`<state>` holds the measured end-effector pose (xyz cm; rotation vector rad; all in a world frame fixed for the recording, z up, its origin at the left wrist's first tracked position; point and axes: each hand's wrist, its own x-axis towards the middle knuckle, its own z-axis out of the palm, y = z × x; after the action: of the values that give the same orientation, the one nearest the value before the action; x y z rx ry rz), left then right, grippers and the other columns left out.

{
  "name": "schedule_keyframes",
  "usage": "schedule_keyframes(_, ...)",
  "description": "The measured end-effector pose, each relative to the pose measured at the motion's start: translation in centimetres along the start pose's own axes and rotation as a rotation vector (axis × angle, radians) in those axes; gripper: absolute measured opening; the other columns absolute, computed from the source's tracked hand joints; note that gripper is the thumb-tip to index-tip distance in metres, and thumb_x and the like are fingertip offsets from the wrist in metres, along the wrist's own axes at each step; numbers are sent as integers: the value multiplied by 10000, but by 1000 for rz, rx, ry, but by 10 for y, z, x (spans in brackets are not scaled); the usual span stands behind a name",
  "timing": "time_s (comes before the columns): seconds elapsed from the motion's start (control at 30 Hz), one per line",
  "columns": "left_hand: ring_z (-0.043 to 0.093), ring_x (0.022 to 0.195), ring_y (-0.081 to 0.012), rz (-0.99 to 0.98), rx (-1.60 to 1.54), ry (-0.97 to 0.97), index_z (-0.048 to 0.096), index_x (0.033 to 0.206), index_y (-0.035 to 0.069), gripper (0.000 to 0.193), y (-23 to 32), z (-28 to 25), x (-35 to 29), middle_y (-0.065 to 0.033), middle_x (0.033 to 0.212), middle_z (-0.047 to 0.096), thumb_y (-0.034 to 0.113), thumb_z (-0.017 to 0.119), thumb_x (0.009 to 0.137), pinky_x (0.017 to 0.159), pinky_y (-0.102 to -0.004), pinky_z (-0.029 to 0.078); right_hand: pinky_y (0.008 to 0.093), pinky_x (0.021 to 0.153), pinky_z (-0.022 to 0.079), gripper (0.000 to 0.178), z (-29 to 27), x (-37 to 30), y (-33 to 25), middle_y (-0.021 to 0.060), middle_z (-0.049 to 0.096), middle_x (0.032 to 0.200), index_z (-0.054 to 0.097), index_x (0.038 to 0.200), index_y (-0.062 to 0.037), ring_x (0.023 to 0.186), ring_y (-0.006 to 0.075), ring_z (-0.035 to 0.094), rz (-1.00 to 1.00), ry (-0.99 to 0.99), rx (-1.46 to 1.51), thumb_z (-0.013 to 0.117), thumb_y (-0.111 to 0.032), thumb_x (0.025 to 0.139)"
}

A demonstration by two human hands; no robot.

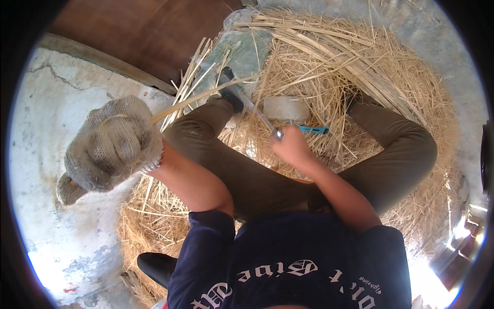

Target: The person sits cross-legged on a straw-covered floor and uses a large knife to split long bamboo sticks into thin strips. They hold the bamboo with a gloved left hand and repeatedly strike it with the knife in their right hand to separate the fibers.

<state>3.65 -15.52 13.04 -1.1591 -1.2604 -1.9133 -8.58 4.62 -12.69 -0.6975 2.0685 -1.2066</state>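
My left hand (110,144), in a grey-white knitted glove, is raised at the left with its fingers closed round a thin bamboo strip (200,97). The strip runs up and right past my shin and crosses the far part of a knife blade (257,113). That knife is in my bare right hand (293,149), closed on it between my bent legs, with the blade pointing up and left. Its handle is mostly hidden in the fist. Just beyond the right hand lies a blue tool (315,130), looking like a box cutter.
Straw-like shavings (411,77) cover the ground around my legs. A bundle of long split strips (350,64) lies at the far right. A pale block (286,108) sits between my feet. A stained wall (56,118) stands at the left, beside a brown panel (139,36).
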Motion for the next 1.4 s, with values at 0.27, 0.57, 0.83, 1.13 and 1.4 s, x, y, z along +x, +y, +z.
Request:
schedule_keyframes(0.27,428,419,0,-19,48,-16,654,615,252,408,6,1,2,133,499,500,537,740,894,443,-133,352,446,662,562,307,-3,-30,-28,211,698,707,703,857,49,660,337,712,-90,49,-80,685,-257,846)
schedule_keyframes(0.57,417,419,6,-78,-126,-113,641,636,242,429,-4,-2,6,130,484,478,574,736,889,434,-148,350,451,643,528,261,0,28,52,217,689,724,714,854,14,682,364,696,170,175,-197,675,-244,847)
schedule_keyframes(0.83,321,478,-81,134,584,437,568,760,152,543,-17,-9,12,72,558,297,658,586,957,398,-245,256,476,745,560,278,6,9,18,223,697,762,717,884,-1,765,378,713,47,32,-108,676,-274,850)
schedule_keyframes(1.13,493,641,-128,360,918,833,523,1018,72,322,-67,-22,-2,-22,796,530,391,559,1039,536,-267,463,465,674,538,283,6,3,5,198,670,667,699,794,8,658,359,691,45,49,-36,680,-268,855)
schedule_keyframes(1.4,476,610,-136,392,1191,1045,457,1359,-20,447,-125,-33,-6,-52,731,518,347,450,1105,520,-253,456,448,631,510,252,5,1,5,192,648,646,676,782,16,607,333,653,16,94,-15,683,-228,844)
